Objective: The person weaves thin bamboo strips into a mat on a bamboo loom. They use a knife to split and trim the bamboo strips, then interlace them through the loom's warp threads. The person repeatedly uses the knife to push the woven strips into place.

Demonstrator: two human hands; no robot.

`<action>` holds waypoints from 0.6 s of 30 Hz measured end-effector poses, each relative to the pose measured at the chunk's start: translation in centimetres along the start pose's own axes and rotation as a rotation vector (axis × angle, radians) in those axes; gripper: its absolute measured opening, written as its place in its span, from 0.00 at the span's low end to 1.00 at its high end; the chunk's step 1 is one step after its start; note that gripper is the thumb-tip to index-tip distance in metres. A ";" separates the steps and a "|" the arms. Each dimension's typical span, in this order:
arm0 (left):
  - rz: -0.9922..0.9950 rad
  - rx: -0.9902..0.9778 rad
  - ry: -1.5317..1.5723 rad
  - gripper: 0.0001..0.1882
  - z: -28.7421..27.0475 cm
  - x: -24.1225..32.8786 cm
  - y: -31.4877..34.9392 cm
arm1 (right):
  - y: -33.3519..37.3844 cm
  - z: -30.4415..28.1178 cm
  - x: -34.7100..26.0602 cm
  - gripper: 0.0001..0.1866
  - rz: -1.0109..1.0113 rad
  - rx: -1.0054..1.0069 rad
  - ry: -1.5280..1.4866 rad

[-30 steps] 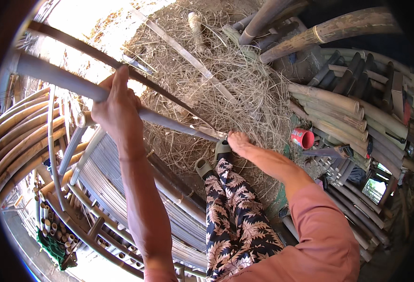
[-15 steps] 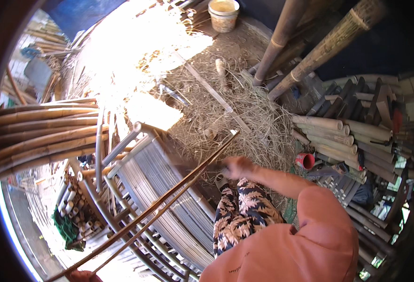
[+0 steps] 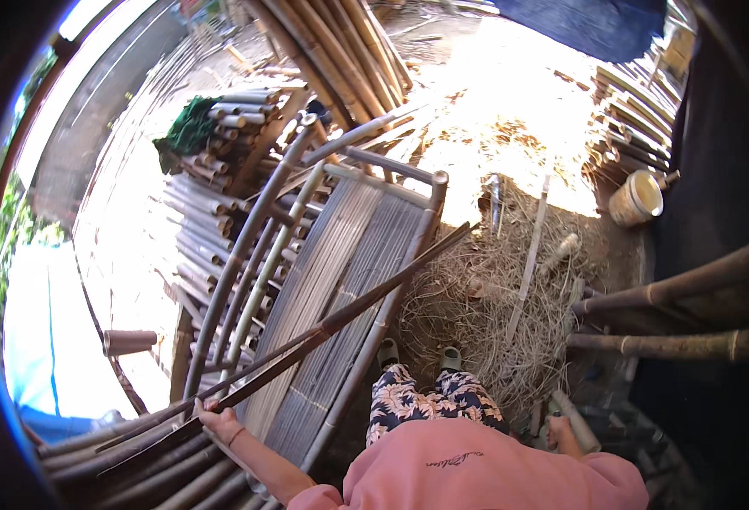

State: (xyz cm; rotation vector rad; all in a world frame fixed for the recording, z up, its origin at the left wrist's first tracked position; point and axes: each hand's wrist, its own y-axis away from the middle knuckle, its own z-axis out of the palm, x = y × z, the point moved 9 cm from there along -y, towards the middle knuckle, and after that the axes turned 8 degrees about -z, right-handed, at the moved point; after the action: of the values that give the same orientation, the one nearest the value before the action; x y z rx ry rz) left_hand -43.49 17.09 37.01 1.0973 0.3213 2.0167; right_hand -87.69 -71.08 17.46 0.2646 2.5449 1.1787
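Pink sweatshirt (image 3: 476, 467), floral navy trousers (image 3: 429, 399), grey sandals (image 3: 451, 357)

a pink sweatshirt (image 3: 476, 467) over navy trousers with a pale floral print (image 3: 408, 404), grey-brown bamboo slats (image 3: 340, 289), a dark green net (image 3: 192, 127), a cream bucket (image 3: 636, 198), straw-coloured shavings (image 3: 485, 297).

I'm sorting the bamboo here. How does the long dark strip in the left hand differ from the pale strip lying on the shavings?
The dark strip is brown, longer, held by the left hand and slants across the slatted bench. The pale strip is cream, shorter and lies loose on the shavings. Both are thin and straight.
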 end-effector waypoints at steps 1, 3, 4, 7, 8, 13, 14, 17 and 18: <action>0.095 0.200 -0.082 0.23 -5.5 1.3 -3.1 | 0.3 3.2 -0.4 0.12 -0.071 -0.083 0.048; 0.082 0.385 -0.144 0.25 -11.4 1.3 -5.9 | 2.6 5.1 -5.3 0.14 -0.145 -0.156 0.079; 0.154 0.510 -0.371 0.28 -11.5 1.3 -4.7 | 3.3 5.6 -7.2 0.15 -0.169 -0.190 0.079; 0.297 0.542 -0.319 0.25 -15.5 4.4 -5.6 | 3.4 8.4 -12.6 0.15 -0.342 -0.222 0.083; 0.278 0.634 -0.252 0.25 -13.4 1.2 -3.3 | 7.8 8.9 -16.0 0.12 -0.345 -0.210 0.098; 0.080 0.223 0.045 0.30 -6.6 -6.0 -1.8 | 23.2 15.5 -31.1 0.08 -0.982 -0.106 0.114; 0.021 0.120 0.063 0.29 -2.9 -7.9 -0.7 | 26.8 17.1 -34.1 0.11 -1.156 -0.039 0.162; -0.136 -0.143 0.096 0.26 7.4 -12.2 5.2 | 42.8 22.3 -41.0 0.23 -1.608 -0.147 0.129; -0.181 -0.243 0.056 0.25 10.5 -13.7 7.3 | 47.4 23.8 -42.5 0.25 -1.836 -0.141 0.093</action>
State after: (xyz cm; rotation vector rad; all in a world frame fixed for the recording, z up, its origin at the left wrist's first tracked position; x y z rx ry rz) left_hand -34.85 0.59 39.14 0.8321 0.1901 1.8714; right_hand -37.98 -36.54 48.29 -1.7187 1.5055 0.4546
